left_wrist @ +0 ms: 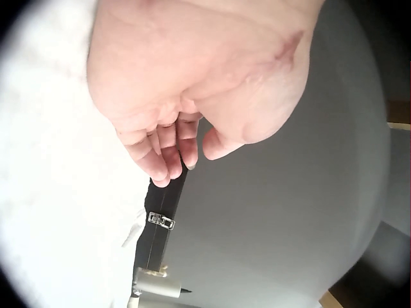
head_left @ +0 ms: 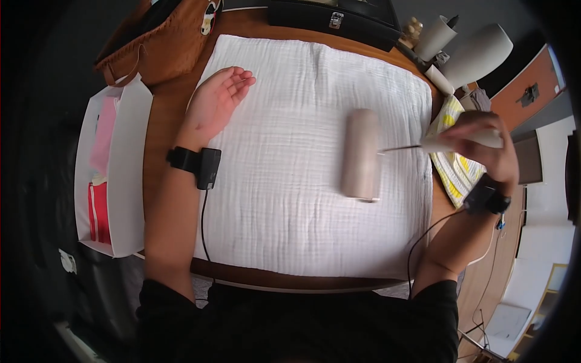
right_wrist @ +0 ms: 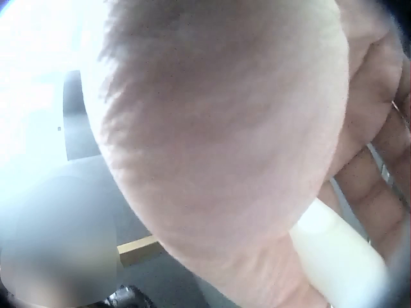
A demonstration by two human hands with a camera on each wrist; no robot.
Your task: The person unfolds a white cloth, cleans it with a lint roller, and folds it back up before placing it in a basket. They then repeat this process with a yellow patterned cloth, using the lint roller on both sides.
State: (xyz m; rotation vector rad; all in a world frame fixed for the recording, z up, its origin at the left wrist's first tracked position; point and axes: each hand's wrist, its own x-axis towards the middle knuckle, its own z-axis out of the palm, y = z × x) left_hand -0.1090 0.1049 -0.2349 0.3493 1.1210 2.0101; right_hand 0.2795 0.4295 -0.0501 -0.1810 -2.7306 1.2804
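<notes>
A white crinkled cloth lies spread on the brown table. Over its right half is a beige roller, blurred; whether it touches the cloth I cannot tell. A thin metal rod joins it to a white handle, which my right hand grips at the right edge. In the right wrist view the palm fills most of the picture, with the pale handle against the fingers. My left hand is at the cloth's upper left, holding nothing, its fingers loosely bent; the left wrist view shows this hand too.
Left of the cloth stands a white box with pink and red items, below a brown bag. A black case is at the back. A yellow-patterned cloth and a grey-white rounded object are at the right.
</notes>
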